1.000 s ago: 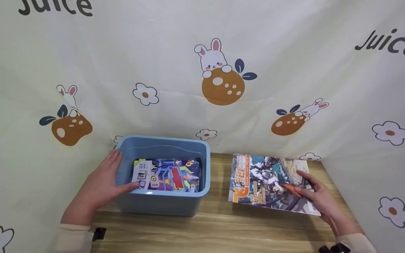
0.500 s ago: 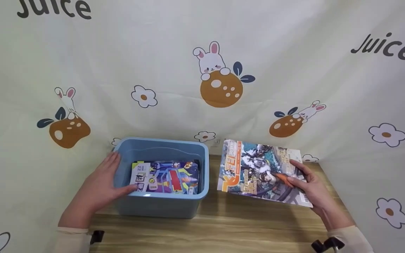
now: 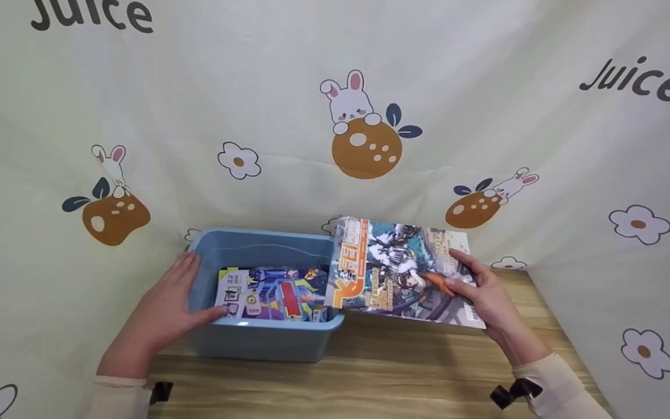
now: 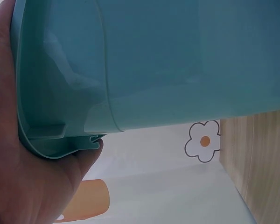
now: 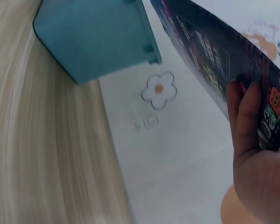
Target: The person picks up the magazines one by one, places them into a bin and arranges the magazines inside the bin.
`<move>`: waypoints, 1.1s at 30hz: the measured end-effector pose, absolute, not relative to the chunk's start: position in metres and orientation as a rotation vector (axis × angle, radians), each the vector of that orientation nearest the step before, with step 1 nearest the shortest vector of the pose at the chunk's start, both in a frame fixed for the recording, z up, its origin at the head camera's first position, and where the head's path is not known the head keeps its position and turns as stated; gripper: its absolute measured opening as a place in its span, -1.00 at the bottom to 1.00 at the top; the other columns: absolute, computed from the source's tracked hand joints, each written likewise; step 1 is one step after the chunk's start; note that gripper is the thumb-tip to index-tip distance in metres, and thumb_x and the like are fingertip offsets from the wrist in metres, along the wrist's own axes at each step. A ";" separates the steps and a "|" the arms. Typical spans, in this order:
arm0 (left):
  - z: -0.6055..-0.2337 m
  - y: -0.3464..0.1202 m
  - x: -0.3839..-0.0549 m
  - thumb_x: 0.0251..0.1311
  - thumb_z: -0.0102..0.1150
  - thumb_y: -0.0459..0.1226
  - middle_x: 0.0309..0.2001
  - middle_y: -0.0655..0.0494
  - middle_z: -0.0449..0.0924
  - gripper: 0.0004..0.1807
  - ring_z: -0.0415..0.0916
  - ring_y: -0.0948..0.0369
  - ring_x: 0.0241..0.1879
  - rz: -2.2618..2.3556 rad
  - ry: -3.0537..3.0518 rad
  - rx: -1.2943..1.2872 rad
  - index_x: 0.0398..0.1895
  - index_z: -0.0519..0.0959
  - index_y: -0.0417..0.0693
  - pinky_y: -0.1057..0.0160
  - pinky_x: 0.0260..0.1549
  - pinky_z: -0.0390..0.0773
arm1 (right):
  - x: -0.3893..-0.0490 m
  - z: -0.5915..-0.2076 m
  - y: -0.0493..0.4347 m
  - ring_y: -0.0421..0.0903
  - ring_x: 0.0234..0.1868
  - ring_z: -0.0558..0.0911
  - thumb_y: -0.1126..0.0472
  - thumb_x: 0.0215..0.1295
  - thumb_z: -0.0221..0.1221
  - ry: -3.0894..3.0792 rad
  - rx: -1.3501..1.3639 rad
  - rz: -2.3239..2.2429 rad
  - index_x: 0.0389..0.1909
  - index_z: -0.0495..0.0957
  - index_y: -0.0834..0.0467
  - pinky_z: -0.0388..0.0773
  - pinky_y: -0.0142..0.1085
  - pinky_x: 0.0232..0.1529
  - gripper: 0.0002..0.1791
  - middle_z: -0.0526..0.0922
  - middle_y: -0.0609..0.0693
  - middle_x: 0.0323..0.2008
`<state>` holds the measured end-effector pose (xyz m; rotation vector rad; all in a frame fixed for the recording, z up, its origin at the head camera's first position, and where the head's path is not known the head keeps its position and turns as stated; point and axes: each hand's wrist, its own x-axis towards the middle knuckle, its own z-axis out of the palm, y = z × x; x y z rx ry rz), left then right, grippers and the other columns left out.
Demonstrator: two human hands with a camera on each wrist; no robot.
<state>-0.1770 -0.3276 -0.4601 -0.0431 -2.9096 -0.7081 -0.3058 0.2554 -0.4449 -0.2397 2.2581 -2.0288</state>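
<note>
A blue plastic bin [image 3: 265,340] stands on the table, with magazines in it; the top magazine [image 3: 277,294] has a colourful cover. My left hand [image 3: 163,314] grips the bin's left side by the rim, thumb over the front edge. In the left wrist view, the hand [image 4: 23,182] lies against the rim from outside. My right hand [image 3: 489,297] holds another magazine [image 3: 399,273] by its right edge, thumb on the cover. Its left edge overlaps the bin's right rim from above. The right wrist view shows fingers [image 5: 247,116] against the dark back cover [image 5: 224,51].
The bin rests on a wood-grain table [image 3: 381,372]. Behind and at both sides hangs a pale cloth [image 3: 288,87] printed with rabbits, oranges and flowers, close to the bin's back. A black wrist mount [image 3: 515,393] sits on the right sleeve.
My right hand has lifted the magazine and carried it left, from over the table at right to the bin's right rim. The left hand keeps its place on the bin.
</note>
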 end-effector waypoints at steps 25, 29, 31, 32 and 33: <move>-0.460 -0.328 -0.178 0.15 0.27 0.58 0.78 -0.33 -0.12 0.49 -0.14 -0.35 0.74 -0.695 -2.909 -0.048 0.79 -0.01 -0.30 -0.53 0.52 0.12 | -0.313 -0.442 0.152 0.03 0.21 0.63 0.46 0.38 0.43 2.125 -0.397 -2.118 0.61 0.45 0.14 0.75 -0.33 0.02 -0.21 0.37 0.14 0.57; -0.460 -0.327 -0.179 0.14 0.27 0.59 0.78 -0.33 -0.13 0.50 -0.16 -0.35 0.74 -0.703 -2.918 -0.034 0.79 -0.02 -0.29 -0.55 0.49 0.14 | -0.311 -0.442 0.136 0.06 0.20 0.65 0.45 0.37 0.44 2.073 -0.403 -2.133 0.60 0.47 0.10 0.78 -0.29 0.02 -0.20 0.39 0.14 0.56; -0.461 -0.326 -0.179 0.14 0.27 0.59 0.78 -0.34 -0.13 0.50 -0.17 -0.35 0.74 -0.707 -2.923 -0.033 0.79 -0.02 -0.29 -0.55 0.49 0.14 | -0.309 -0.442 0.128 0.08 0.16 0.68 0.46 0.36 0.45 2.050 -0.406 -2.143 0.60 0.47 0.10 0.79 -0.27 0.00 -0.20 0.40 0.15 0.55; -0.461 -0.326 -0.179 0.14 0.27 0.59 0.78 -0.34 -0.13 0.50 -0.17 -0.35 0.74 -0.709 -2.925 -0.031 0.80 -0.03 -0.29 -0.55 0.48 0.14 | -0.309 -0.442 0.124 0.07 0.15 0.68 0.47 0.35 0.45 2.040 -0.411 -2.148 0.60 0.47 0.11 0.79 -0.27 -0.01 -0.19 0.41 0.16 0.54; -0.461 -0.326 -0.179 0.14 0.27 0.59 0.78 -0.34 -0.13 0.50 -0.17 -0.35 0.74 -0.712 -2.926 -0.031 0.80 -0.03 -0.29 -0.56 0.48 0.14 | -0.308 -0.443 0.120 0.07 0.15 0.68 0.47 0.36 0.45 2.039 -0.418 -2.147 0.60 0.47 0.12 0.79 -0.28 -0.01 -0.19 0.41 0.17 0.54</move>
